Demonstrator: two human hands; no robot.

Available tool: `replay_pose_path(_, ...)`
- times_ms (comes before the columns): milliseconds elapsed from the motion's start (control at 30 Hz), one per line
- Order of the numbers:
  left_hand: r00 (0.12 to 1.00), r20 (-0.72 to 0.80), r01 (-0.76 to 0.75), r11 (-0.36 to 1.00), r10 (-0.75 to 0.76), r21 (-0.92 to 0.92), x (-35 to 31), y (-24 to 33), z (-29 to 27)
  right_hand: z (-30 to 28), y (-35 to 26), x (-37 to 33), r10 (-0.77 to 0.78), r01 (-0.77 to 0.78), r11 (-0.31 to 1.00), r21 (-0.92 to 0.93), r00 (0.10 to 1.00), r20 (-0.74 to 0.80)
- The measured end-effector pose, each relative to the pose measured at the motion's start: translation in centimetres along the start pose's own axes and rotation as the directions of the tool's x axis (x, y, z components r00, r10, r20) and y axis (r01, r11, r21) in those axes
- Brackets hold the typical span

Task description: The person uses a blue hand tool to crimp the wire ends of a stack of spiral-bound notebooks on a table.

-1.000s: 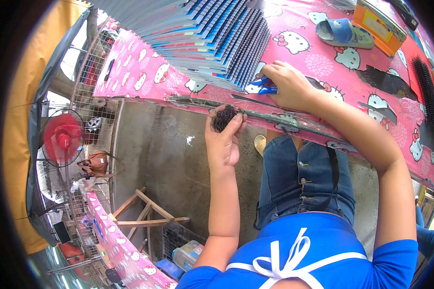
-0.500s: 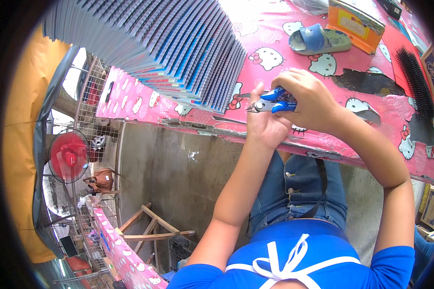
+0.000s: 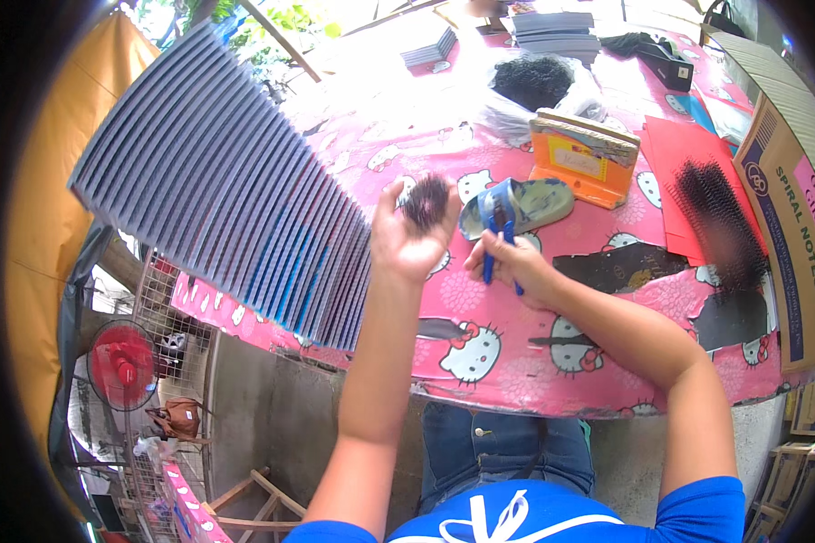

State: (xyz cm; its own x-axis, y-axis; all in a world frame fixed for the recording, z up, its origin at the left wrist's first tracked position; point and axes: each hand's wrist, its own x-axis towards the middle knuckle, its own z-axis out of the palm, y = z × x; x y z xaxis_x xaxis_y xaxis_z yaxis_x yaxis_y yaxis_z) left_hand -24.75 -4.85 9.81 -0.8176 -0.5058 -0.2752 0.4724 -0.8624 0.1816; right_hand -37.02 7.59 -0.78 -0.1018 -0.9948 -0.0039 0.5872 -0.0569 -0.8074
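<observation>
Sunlit pink-clothed table (image 3: pixel 516 362), concrete floor (image 3: pixel 281 425)

Head view, steeply down, close

Pink cartoon-print table (image 3: pixel 516 362): fanned notebooks (image 3: pixel 235 199), sandal (image 3: pixel 516 206), red sheets (image 3: pixel 688 154).

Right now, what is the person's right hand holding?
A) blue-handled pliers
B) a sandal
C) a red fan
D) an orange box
A: the right hand grips blue-handled pliers above the pink table, while the left hand holds up a dark clump of wire bits.
</observation>
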Motion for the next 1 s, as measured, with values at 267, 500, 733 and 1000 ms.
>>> replay_pose_path(267,0.968,-0.057,-0.203,0.898,0.243,0.392,18.3,-1.5,10.5,-0.4,-0.3,0.4,0.117,-0.111,0.987,0.117,0.992,-0.04)
replay_pose_path(500,0.819,0.225,-0.236,-0.048,0.528,0.971,27.6,-0.9,12.3,0.1,-0.6,0.5,0.191,-0.181,0.953,0.243,0.981,-0.016)
replay_pose_path(733,0.875,0.01,0.006,-0.031,0.484,0.999,29.7,3.3,7.6,-0.1,-0.7,0.8,0.193,-0.179,0.949,0.259,0.981,-0.032)
replay_pose_path(1000,0.83,-0.063,-0.004,0.118,0.555,0.993,31.2,7.3,9.6,-1.3,-1.5,0.9,0.181,-0.158,0.96,0.23,0.98,-0.08)
